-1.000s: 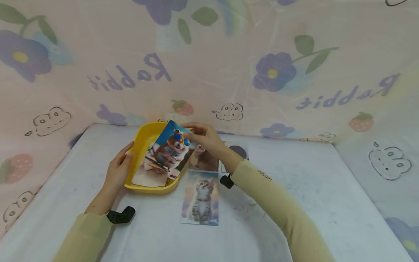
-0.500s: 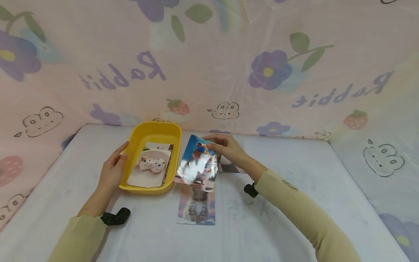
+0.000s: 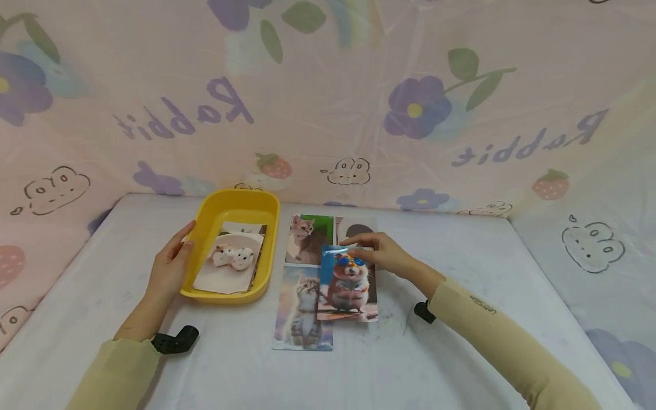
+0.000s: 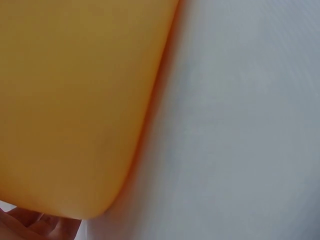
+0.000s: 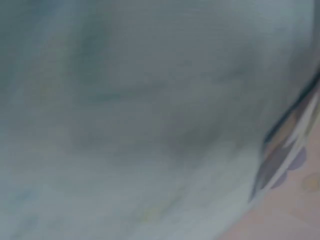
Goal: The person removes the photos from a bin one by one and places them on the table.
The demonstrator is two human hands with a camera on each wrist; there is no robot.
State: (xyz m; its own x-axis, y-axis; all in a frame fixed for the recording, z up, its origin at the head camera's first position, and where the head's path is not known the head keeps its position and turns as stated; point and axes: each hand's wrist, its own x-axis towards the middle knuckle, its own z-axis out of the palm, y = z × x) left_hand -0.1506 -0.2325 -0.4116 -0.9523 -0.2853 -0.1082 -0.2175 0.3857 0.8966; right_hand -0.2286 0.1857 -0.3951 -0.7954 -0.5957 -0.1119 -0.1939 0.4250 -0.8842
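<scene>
A hamster photo card (image 3: 351, 287), showing sunglasses and a blue sky, is pinched at its top edge by my right hand (image 3: 386, 254). It overlaps a kitten photo card (image 3: 302, 319) and covers the lower part of a card with a dark round shape (image 3: 356, 226). Behind stands a cat photo card (image 3: 307, 242) with a green corner. My left hand (image 3: 168, 267) grips the left side of a yellow tray (image 3: 275, 239), thumb at the rim. Inside the tray lies a stack of cards topped by a picture of two white spotted animals (image 3: 233, 259). The left wrist view shows fingers (image 4: 42, 225) by the tray's outer wall (image 4: 75, 110).
A white cloth covers the table (image 3: 246, 364). At its back rises a pink curtain (image 3: 307, 114) printed with flowers and rabbits. Each wrist wears a black camera, the left one (image 3: 176, 340) and the right one (image 3: 424, 312).
My right hand has carried the hamster card out from over the tray to the right and toward me, uncovering the two-animal card. My left hand stays at the tray.
</scene>
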